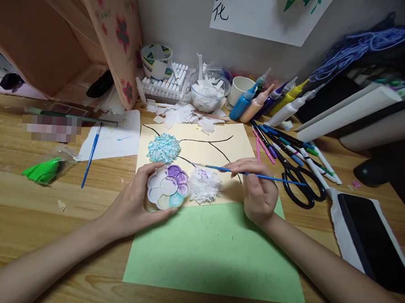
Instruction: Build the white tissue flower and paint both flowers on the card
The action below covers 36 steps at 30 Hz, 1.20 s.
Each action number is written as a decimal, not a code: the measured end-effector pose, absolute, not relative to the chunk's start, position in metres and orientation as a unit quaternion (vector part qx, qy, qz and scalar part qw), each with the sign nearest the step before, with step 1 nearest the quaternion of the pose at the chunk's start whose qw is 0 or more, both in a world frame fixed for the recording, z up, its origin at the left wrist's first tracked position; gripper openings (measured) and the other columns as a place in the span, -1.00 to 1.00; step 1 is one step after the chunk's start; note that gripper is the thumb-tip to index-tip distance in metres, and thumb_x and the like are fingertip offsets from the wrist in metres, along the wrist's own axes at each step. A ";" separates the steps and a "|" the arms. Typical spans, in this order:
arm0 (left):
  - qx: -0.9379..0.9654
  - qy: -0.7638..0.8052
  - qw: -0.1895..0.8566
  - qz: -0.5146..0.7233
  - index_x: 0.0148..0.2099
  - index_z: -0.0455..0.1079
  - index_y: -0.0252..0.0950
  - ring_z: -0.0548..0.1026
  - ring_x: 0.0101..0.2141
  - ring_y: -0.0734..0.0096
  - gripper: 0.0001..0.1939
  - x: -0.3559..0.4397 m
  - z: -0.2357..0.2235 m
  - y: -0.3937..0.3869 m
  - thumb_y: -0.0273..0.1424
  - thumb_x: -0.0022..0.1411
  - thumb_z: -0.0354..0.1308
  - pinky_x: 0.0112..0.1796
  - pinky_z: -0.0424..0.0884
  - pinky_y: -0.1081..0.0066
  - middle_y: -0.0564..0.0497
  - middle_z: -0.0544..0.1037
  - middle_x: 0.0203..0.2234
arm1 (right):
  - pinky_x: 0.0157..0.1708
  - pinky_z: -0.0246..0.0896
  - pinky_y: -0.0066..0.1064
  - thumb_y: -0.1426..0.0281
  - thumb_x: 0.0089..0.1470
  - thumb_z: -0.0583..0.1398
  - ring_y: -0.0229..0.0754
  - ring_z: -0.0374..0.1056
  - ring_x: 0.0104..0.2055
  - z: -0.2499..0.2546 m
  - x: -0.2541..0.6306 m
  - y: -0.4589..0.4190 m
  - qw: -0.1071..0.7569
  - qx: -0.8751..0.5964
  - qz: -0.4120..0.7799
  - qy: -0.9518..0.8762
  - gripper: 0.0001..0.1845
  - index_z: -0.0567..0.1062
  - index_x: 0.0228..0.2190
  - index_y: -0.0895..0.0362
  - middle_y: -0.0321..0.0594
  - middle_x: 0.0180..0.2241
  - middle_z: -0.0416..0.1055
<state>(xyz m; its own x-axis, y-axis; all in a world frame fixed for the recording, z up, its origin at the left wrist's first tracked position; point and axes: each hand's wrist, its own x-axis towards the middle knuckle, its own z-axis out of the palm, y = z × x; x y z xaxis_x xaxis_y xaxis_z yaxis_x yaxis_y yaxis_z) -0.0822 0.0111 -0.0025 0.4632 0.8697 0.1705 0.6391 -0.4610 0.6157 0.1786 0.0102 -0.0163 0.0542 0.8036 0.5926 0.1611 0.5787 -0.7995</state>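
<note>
My left hand (pixel 138 195) grips a white flower-shaped paint palette (pixel 169 186) by its edges; purple and pale teal paint lie in some wells. Between the fingers of my right hand (pixel 257 187) is a thin blue paintbrush (pixel 245 173), its tip over the palette's upper right side. Just right of the palette, a white paper flower (pixel 205 186) with purple marks at its top sits on a cream sheet (pixel 196 133). A teal-tinted paper flower (pixel 164 148) is on the same sheet, among drawn black branch lines. Under the cream sheet's lower edge lies a green sheet (pixel 213 257).
Behind the sheets stand a bowl of paper scraps (pixel 209 95), a marker case (pixel 165 87) and several paint bottles (pixel 243 101). Scissors (pixel 298 182), pens (pixel 301 153) and a phone (pixel 372 239) lie right. Another brush (pixel 91 154) and a green lump in plastic (pixel 43 170) lie left.
</note>
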 end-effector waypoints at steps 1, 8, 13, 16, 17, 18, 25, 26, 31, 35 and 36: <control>0.821 0.461 0.239 0.238 0.20 -0.04 -0.19 0.42 0.01 0.10 -0.21 -0.082 -0.002 0.011 -0.21 0.01 0.28 0.00 0.42 0.17 -0.14 0.34 0.05 | -0.37 0.22 -0.30 0.39 0.21 0.00 -0.14 0.35 -0.26 -0.017 0.179 0.012 0.632 -0.393 0.257 -0.617 -0.75 0.48 -0.28 0.05 -0.20 -0.34 0.43; 0.821 0.463 0.236 0.236 0.22 -0.05 -0.17 0.41 0.02 0.09 -0.18 -0.082 -0.003 0.011 -0.22 0.01 0.29 0.02 0.40 0.15 -0.13 0.34 0.06 | -0.39 0.15 -0.35 0.34 0.16 0.03 -0.20 0.31 -0.36 -0.022 0.185 0.021 0.641 -0.466 0.294 -0.535 -0.80 0.42 -0.41 0.09 -0.26 -0.44 0.31; 0.821 0.462 0.236 0.239 0.22 -0.04 -0.19 0.41 0.03 0.09 -0.18 -0.083 -0.004 0.012 -0.22 0.00 0.29 0.02 0.40 0.16 -0.14 0.34 0.06 | -0.39 0.12 -0.36 0.33 0.15 0.04 -0.19 0.30 -0.34 -0.025 0.186 0.021 0.631 -0.481 0.307 -0.527 -0.81 0.41 -0.41 0.10 -0.25 -0.44 0.31; 0.822 0.462 0.235 0.237 0.22 -0.04 -0.19 0.40 0.03 0.10 -0.19 -0.083 -0.004 0.012 -0.21 0.00 0.29 0.02 0.40 0.16 -0.13 0.34 0.06 | -0.39 0.11 -0.35 0.34 0.15 0.04 -0.19 0.30 -0.34 -0.025 0.186 0.021 0.626 -0.484 0.310 -0.527 -0.82 0.40 -0.42 0.10 -0.25 -0.44 0.32; 0.822 0.461 0.236 0.237 0.21 -0.04 -0.19 0.40 0.03 0.11 -0.19 -0.083 -0.004 0.012 -0.21 0.00 0.29 0.02 0.40 0.17 -0.13 0.34 0.06 | -0.39 0.11 -0.35 0.34 0.15 0.05 -0.19 0.30 -0.34 -0.025 0.186 0.021 0.625 -0.486 0.311 -0.527 -0.82 0.40 -0.42 0.10 -0.25 -0.43 0.32; 0.821 0.460 0.239 0.238 0.21 -0.04 -0.19 0.40 0.03 0.11 -0.19 -0.083 -0.003 0.012 -0.21 0.01 0.29 0.03 0.40 0.17 -0.13 0.34 0.06 | -0.38 0.11 -0.35 0.34 0.15 0.05 -0.19 0.30 -0.34 -0.025 0.186 0.021 0.625 -0.486 0.311 -0.526 -0.82 0.40 -0.42 0.10 -0.25 -0.43 0.32; 0.821 0.458 0.245 0.237 0.21 -0.05 -0.19 0.41 0.03 0.10 -0.20 -0.083 -0.003 0.012 -0.22 0.02 0.28 0.02 0.41 0.14 -0.15 0.33 0.06 | -0.40 0.12 -0.35 0.33 0.14 0.04 -0.19 0.30 -0.36 -0.025 0.186 0.021 0.633 -0.484 0.301 -0.524 -0.81 0.40 -0.42 0.10 -0.26 -0.45 0.30; 0.820 0.459 0.247 0.237 0.21 -0.06 -0.18 0.41 0.02 0.10 -0.20 -0.083 -0.003 0.012 -0.22 0.02 0.28 0.02 0.41 0.13 -0.15 0.33 0.06 | -0.40 0.12 -0.35 0.33 0.14 0.04 -0.18 0.30 -0.36 -0.026 0.186 0.021 0.631 -0.487 0.302 -0.524 -0.81 0.40 -0.43 0.10 -0.26 -0.45 0.30; 0.821 0.458 0.244 0.240 0.21 -0.06 -0.19 0.39 0.04 0.10 -0.20 -0.082 -0.004 0.012 -0.21 0.02 0.28 0.04 0.39 0.14 -0.16 0.32 0.06 | -0.40 0.13 -0.34 0.34 0.13 0.05 -0.20 0.29 -0.38 -0.024 0.186 0.022 0.648 -0.482 0.280 -0.519 -0.81 0.41 -0.44 0.09 -0.26 -0.46 0.30; 0.824 0.458 0.233 0.239 0.21 -0.05 -0.18 0.40 0.03 0.08 -0.20 -0.083 -0.004 0.012 -0.20 0.02 0.28 0.02 0.40 0.13 -0.15 0.33 0.06 | -0.43 0.17 -0.32 0.35 0.13 0.04 -0.18 0.31 -0.40 -0.019 0.182 0.019 0.676 -0.442 0.266 -0.526 -0.82 0.39 -0.44 0.08 -0.25 -0.48 0.32; 0.825 0.457 0.231 0.240 0.21 -0.04 -0.19 0.40 0.02 0.08 -0.20 -0.083 -0.004 0.012 -0.20 0.02 0.28 0.01 0.41 0.13 -0.15 0.34 0.05 | -0.44 0.18 -0.31 0.35 0.14 0.03 -0.17 0.32 -0.40 -0.018 0.181 0.017 0.674 -0.430 0.265 -0.539 -0.82 0.40 -0.43 0.07 -0.24 -0.48 0.33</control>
<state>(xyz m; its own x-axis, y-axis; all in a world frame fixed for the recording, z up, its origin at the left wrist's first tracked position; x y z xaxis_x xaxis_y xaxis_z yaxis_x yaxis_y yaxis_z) -0.0826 0.0123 -0.0038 0.4667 0.8651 0.1839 0.6440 -0.4749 0.5998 0.1808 0.0172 -0.0183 0.2780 0.8203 0.4999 0.1068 0.4908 -0.8647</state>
